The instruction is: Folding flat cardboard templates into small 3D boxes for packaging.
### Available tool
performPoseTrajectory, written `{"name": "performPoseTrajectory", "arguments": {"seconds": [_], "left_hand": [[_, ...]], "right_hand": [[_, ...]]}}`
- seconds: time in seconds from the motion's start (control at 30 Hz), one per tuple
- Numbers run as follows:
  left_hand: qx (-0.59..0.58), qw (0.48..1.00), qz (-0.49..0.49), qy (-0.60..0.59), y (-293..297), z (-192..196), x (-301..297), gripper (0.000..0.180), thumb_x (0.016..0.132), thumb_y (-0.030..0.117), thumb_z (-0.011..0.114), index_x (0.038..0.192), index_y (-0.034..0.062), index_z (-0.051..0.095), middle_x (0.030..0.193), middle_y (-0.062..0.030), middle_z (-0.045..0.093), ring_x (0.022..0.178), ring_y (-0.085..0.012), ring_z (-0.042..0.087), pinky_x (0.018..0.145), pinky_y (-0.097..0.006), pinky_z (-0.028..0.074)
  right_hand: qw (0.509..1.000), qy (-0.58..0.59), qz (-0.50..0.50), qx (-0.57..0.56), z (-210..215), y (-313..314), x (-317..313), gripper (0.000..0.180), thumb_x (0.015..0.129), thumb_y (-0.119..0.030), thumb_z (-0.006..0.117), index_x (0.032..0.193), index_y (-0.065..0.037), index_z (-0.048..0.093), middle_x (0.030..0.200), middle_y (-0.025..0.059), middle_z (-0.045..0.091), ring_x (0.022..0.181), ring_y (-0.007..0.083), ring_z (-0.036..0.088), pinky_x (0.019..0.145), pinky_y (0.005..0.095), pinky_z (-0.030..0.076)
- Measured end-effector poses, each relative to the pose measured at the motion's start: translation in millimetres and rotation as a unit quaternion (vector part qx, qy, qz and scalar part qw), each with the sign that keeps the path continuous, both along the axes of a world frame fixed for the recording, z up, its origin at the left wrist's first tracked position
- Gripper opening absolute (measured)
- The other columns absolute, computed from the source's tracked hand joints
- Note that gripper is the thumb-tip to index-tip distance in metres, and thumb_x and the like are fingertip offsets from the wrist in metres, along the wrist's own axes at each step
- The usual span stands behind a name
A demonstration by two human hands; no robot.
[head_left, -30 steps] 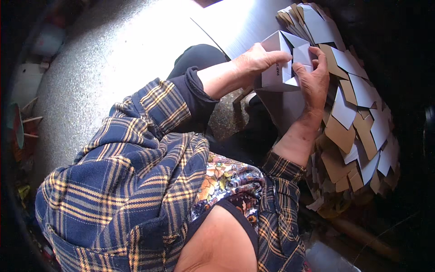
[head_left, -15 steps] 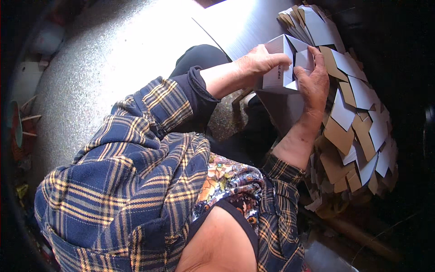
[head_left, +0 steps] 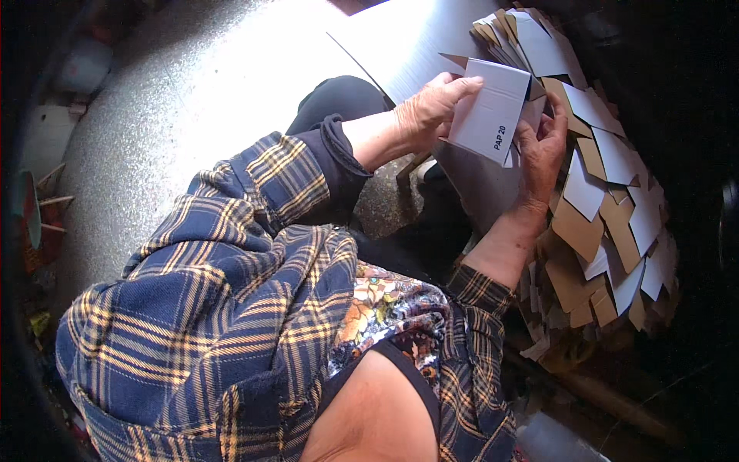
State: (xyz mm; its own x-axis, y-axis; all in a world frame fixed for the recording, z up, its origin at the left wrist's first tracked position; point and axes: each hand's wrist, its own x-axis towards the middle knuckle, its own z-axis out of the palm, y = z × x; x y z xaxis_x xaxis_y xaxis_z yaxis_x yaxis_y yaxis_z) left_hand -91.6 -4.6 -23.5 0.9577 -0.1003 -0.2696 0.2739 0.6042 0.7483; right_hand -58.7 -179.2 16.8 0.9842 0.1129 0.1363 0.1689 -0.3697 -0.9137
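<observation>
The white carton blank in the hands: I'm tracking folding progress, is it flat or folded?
Partly folded: the carton blank shows a crease, gripped by left hand and right hand.

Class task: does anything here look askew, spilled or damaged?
Nothing looks damaged. Both the left hand and right hand hold a white carton; the pile of flat cartons beside it lies fanned and uneven.

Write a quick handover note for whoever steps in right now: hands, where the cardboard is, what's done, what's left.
Left hand: grips the white carton blank at its left edge, fingers over the top.
Right hand: holds the blank's right side from below.
Blank: held up over the lap, partly folded, flaps not closed.
Pile: many flat blanks fanned out at the right, white and brown faces.
Done: one blank picked up.
Left: probably finishing this fold; the pile looks unfolded.
</observation>
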Motion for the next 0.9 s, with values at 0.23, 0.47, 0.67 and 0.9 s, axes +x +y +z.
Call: {"name": "performPoseTrajectory", "arguments": {"seconds": [0.23,0.47,0.67,0.9], "left_hand": [[0.02,0.984,-0.137,-0.11,5.4,16.5,-5.5,0.064,0.089,0.048,0.058,0.133,0.0058,0.041,0.121,-0.0097,0.055,0.111,-0.0174,0.055,0.094,-0.035,0.046],[0.096,0.97,-0.119,-0.187,0.1,12.3,2.9,0.078,0.082,0.048,0.067,0.136,0.0016,0.035,0.127,-0.0131,0.051,0.117,-0.0209,0.05,0.1,-0.034,0.04],[0.479,0.841,0.046,-0.246,-5.0,13.0,7.1,0.098,0.069,0.034,0.078,0.14,-0.0047,0.022,0.131,-0.0244,0.044,0.123,-0.0289,0.046,0.103,-0.036,0.038],[0.632,0.606,0.102,-0.472,3.2,22.2,6.4,0.1,0.058,0.016,0.081,0.142,0.0132,0.027,0.133,-0.015,0.042,0.126,-0.0326,0.041,0.109,-0.047,0.029]], "right_hand": [[0.991,-0.067,0.02,0.115,1.9,-9.0,-6.3,0.083,0.071,-0.006,0.07,0.141,-0.006,0.027,0.101,0.0117,0.058,0.092,0.0193,0.059,0.083,0.033,0.049],[0.99,-0.104,-0.089,-0.043,-3.3,-3.8,-15.2,0.086,0.068,-0.005,0.071,0.142,-0.013,0.028,0.104,0.0125,0.057,0.097,0.0238,0.059,0.089,0.036,0.048],[0.988,-0.137,-0.059,-0.041,-9.0,1.1,-10.2,0.082,0.073,-0.015,0.076,0.141,-0.011,0.029,0.106,0.0091,0.056,0.097,0.0217,0.058,0.088,0.0342,0.047],[0.934,0.022,0.131,0.332,-17.0,-19.1,-10.1,0.083,0.083,-0.059,0.059,0.139,-0.003,0.034,0.133,0.0117,0.046,0.122,0.0215,0.045,0.105,0.0383,0.034]]}}
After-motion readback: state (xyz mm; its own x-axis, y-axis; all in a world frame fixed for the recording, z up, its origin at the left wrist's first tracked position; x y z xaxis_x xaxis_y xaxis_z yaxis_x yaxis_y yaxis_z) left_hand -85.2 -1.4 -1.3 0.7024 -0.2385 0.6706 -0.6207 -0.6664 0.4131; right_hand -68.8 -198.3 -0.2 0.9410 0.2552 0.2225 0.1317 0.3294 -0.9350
